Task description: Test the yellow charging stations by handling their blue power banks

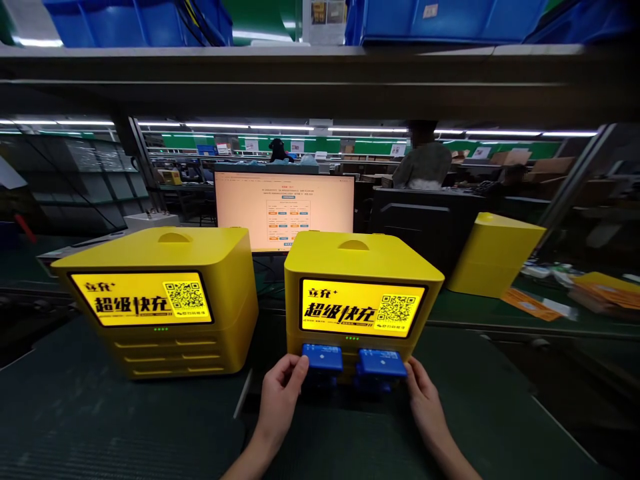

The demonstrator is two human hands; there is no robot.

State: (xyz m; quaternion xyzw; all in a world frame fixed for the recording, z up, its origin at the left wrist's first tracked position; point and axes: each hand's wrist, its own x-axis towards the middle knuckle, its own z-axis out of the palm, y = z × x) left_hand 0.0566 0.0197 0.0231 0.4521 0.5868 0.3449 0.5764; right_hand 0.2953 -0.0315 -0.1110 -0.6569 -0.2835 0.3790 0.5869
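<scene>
A yellow charging station (360, 267) with a lit screen and QR code stands in front of me on the dark bench. Two blue blocks stick out of its lower front slots. My left hand (281, 393) grips the left blue block (323, 357) at its outer edge. My right hand (424, 400) grips the right blue block (383, 363) at its outer edge. More blue blocks show dimly below these two.
A second yellow station (165, 293) stands to the left, slots showing no blocks. A third yellow unit (493, 253) sits back right near orange leaflets (533, 305). A lit monitor (285, 210) stands behind. Blue bins rest on the overhead shelf (320, 67). Other people work in the background.
</scene>
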